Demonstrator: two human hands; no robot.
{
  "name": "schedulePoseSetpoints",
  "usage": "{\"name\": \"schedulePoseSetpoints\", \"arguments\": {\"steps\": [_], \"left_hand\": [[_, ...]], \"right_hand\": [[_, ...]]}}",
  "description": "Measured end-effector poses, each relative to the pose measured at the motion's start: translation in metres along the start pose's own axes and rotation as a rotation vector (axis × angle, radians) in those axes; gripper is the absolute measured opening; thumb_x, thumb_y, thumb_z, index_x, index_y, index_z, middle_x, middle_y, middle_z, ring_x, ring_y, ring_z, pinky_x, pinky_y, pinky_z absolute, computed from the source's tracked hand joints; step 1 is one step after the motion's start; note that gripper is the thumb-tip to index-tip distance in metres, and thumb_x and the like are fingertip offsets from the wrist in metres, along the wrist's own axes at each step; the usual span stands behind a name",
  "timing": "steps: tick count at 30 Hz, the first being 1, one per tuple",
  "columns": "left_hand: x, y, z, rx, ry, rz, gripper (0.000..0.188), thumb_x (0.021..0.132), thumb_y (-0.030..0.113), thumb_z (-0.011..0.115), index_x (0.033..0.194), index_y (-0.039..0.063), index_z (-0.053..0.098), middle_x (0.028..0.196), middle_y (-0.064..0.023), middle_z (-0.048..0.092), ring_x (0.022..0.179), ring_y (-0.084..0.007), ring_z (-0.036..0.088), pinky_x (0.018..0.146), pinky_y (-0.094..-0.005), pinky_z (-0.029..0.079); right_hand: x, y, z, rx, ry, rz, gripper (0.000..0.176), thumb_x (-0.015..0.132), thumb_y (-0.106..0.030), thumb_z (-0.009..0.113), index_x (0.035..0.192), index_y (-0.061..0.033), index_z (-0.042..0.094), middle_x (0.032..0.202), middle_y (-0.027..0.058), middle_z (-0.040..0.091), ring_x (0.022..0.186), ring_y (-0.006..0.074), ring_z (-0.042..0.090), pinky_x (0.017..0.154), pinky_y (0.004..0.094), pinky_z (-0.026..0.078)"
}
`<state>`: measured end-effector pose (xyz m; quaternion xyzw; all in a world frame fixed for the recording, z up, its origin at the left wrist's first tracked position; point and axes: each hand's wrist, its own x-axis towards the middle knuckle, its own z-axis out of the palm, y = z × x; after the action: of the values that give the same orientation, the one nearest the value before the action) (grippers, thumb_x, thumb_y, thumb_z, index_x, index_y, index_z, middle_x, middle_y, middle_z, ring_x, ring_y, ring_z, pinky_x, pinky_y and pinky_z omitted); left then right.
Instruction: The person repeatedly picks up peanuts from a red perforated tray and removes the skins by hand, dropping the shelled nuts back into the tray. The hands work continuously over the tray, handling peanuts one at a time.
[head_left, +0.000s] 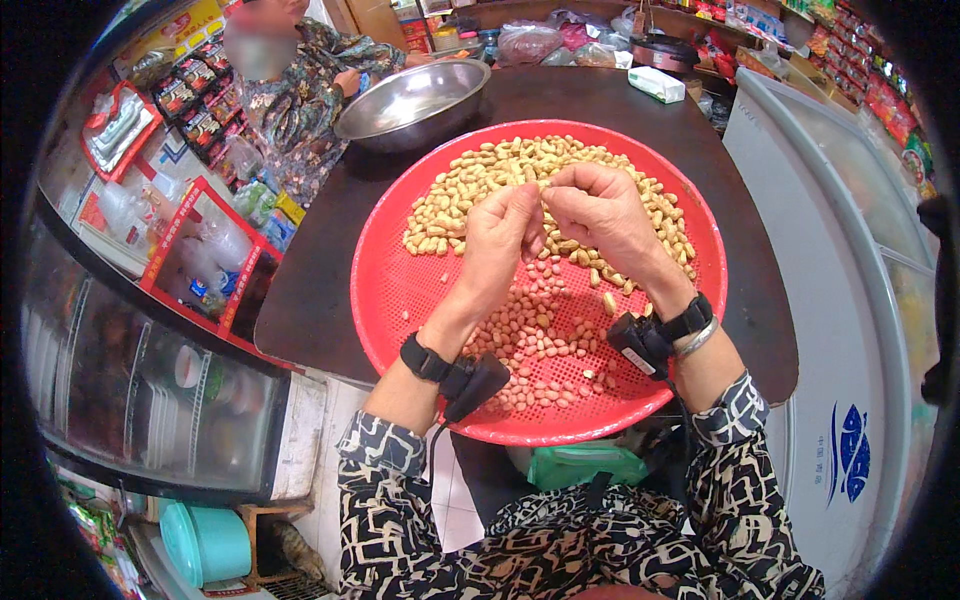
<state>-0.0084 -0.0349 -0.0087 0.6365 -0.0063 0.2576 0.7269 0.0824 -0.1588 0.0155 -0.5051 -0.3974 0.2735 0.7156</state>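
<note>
My left hand (504, 229) and my right hand (598, 208) meet fingertip to fingertip above a round red plastic sieve tray (405, 300). Between the fingertips is a small pale piece, seemingly part of a peanut; which hand grips it is hard to see. Unshelled peanuts (480, 180) fill the far half of the tray, under and behind my hands. Shelled pink peanut kernels (517, 326) lie in the near half, beneath my wrists. A few unshelled peanuts lie near my right wrist. Both wrists wear black straps with small devices.
The tray stands on a dark table (315, 300). A steel basin (420, 101) sits at its far left, beside a person (289, 112) in patterned clothes. A tissue pack (656, 84) lies at the far right. Glass-topped freezers (817, 300) stand to the right, a display cooler (165, 390) to the left.
</note>
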Motion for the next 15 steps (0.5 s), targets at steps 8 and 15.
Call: {"name": "schedulePoseSetpoints", "arguments": {"steps": [8, 15], "left_hand": [[-0.004, -0.007, 0.011, 0.026, 0.061, 0.009, 0.032, 0.097, 0.029, 0.044, 0.076, 0.006, 0.051, 0.060, 0.0027, 0.046, 0.050, -0.0053, 0.044, 0.043, -0.0185, 0.036], [-0.006, -0.025, 0.008, 0.329, 0.143, 0.171, 0.035, 0.098, 0.030, 0.039, 0.079, 0.005, 0.053, 0.062, 0.0009, 0.052, 0.050, -0.0043, 0.045, 0.042, -0.0187, 0.035]], "right_hand": [[-0.001, 0.008, 0.017, 0.111, 0.081, -0.027, 0.008, 0.083, -0.006, 0.054, 0.078, -0.0032, 0.058, 0.060, -0.0028, 0.049, 0.047, 0.0024, 0.039, 0.040, 0.0181, 0.028], [0.002, 0.020, 0.028, 0.221, 0.233, 0.025, 0.015, 0.077, -0.002, 0.049, 0.063, -0.0068, 0.046, 0.056, -0.0010, 0.041, 0.043, 0.0059, 0.031, 0.038, 0.0211, 0.021]]}}
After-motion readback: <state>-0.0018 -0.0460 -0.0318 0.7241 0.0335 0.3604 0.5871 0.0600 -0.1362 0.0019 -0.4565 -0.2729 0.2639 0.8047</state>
